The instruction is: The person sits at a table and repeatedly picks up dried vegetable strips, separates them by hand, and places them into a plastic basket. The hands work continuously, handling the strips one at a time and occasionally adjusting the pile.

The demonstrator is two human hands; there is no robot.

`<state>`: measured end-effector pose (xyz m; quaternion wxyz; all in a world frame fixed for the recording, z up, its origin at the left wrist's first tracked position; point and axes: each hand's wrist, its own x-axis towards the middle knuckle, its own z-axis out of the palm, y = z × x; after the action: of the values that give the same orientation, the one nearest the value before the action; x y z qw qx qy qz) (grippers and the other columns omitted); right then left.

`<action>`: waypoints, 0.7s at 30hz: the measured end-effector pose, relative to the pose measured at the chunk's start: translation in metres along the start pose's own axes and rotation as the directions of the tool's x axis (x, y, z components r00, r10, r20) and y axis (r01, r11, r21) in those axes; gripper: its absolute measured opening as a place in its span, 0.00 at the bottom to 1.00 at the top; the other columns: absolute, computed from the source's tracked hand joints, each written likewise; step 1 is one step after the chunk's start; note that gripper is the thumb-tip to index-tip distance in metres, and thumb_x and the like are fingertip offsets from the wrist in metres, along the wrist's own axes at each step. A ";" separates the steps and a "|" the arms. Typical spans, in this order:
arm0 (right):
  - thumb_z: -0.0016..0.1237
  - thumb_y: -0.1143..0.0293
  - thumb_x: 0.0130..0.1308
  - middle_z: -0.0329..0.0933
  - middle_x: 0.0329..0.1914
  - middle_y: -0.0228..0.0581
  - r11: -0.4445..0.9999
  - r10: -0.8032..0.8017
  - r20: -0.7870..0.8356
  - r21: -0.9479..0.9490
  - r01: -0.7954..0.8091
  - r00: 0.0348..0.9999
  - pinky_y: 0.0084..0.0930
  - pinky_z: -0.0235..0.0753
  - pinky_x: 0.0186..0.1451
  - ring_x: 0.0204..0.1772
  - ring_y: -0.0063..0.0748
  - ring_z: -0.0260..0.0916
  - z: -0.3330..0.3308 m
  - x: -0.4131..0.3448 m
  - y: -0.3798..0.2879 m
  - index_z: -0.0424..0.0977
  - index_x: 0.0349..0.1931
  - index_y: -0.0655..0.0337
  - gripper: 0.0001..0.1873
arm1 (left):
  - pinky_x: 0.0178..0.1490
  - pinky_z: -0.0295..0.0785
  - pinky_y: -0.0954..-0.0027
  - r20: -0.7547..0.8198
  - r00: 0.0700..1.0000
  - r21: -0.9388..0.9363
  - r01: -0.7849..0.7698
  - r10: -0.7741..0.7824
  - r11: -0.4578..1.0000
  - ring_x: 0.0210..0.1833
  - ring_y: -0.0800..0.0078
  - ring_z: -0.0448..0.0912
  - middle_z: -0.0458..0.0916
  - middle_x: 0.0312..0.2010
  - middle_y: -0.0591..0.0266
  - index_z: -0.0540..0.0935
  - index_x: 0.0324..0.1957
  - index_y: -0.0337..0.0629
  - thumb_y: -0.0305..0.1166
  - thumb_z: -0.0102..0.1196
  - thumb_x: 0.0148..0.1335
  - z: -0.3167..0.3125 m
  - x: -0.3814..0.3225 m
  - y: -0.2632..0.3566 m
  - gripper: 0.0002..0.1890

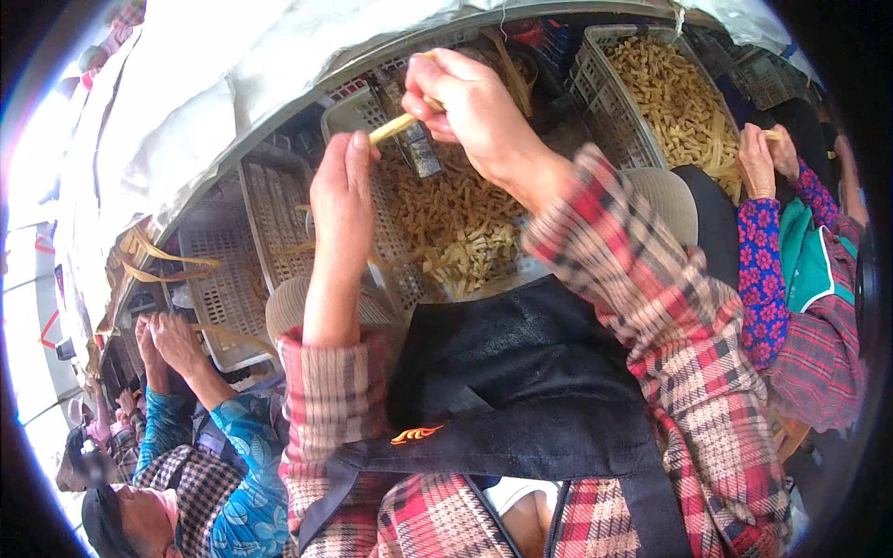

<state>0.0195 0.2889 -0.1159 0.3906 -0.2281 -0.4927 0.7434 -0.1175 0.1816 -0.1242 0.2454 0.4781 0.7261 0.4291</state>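
A pale yellow strip (393, 129) of pliable material stretches between my two hands, above a plastic crate. My left hand (343, 188) grips its lower end between thumb and fingers. Up and to the right, my right hand (457, 104) has its fingers closed around the strip's other part; a bit of it shows at the fingertips. Below them, the white perforated crate (401, 261) holds a heap of short, knotted-looking brown pieces (446, 188), with paler yellow pieces (474, 254) at its near end. A small dark rectangular object (423, 157) hangs or rests over the heap, partly behind my hands.
At the right, another crate (600, 91) is full of yellow pieces, beside a co-worker's hands (757, 157). More perforated crates (220, 279) stand at the left, near another co-worker's hands (171, 342). White plastic sheeting (265, 63) covers the surface beyond. Long loose strips (167, 268) hang over its left edge.
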 end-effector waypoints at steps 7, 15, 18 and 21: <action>0.39 0.55 0.78 0.72 0.27 0.26 0.965 0.248 -0.162 -0.047 -0.259 0.955 0.11 0.56 0.21 0.22 0.12 0.57 -0.059 -0.018 0.023 0.73 0.44 0.60 0.17 | 0.22 0.50 0.80 0.130 0.871 -0.458 0.476 -0.473 0.751 0.21 0.87 0.57 0.65 0.23 0.75 0.77 0.45 0.45 0.44 0.44 0.77 -0.012 -0.027 -0.047 0.14; 0.56 0.66 0.65 0.81 0.34 0.45 0.645 -0.251 0.323 -0.647 0.407 0.912 0.33 0.79 0.43 0.38 0.42 0.81 -0.010 -0.088 -0.029 0.80 0.37 0.63 0.09 | 0.18 0.49 0.84 0.324 0.742 -0.489 0.662 -0.587 0.568 0.16 0.87 0.55 0.66 0.21 0.74 0.74 0.59 0.48 0.44 0.44 0.77 -0.009 -0.081 0.069 0.17; 0.53 0.69 0.64 0.78 0.29 0.46 0.642 -0.411 0.175 -0.642 0.420 0.895 0.40 0.75 0.38 0.35 0.51 0.77 -0.013 -0.101 -0.048 0.75 0.32 0.63 0.07 | 0.20 0.53 0.82 0.334 0.839 -0.426 0.541 -0.430 0.725 0.19 0.87 0.58 0.65 0.22 0.75 0.74 0.58 0.45 0.44 0.43 0.77 -0.010 -0.108 0.081 0.18; 0.54 0.63 0.64 0.73 0.28 0.41 0.319 -0.591 0.195 -0.835 0.448 0.783 0.36 0.72 0.42 0.37 0.44 0.73 -0.034 -0.107 -0.064 0.72 0.29 0.61 0.11 | 0.20 0.47 0.83 0.155 0.911 -0.272 0.411 -0.382 0.870 0.18 0.89 0.56 0.61 0.19 0.78 0.78 0.45 0.45 0.40 0.46 0.76 -0.005 -0.120 0.068 0.11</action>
<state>0.1299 0.2353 -0.0760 0.4795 -0.2710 -0.8054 0.2190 -0.0381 0.0830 -0.0697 0.4322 0.2961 0.7229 0.4505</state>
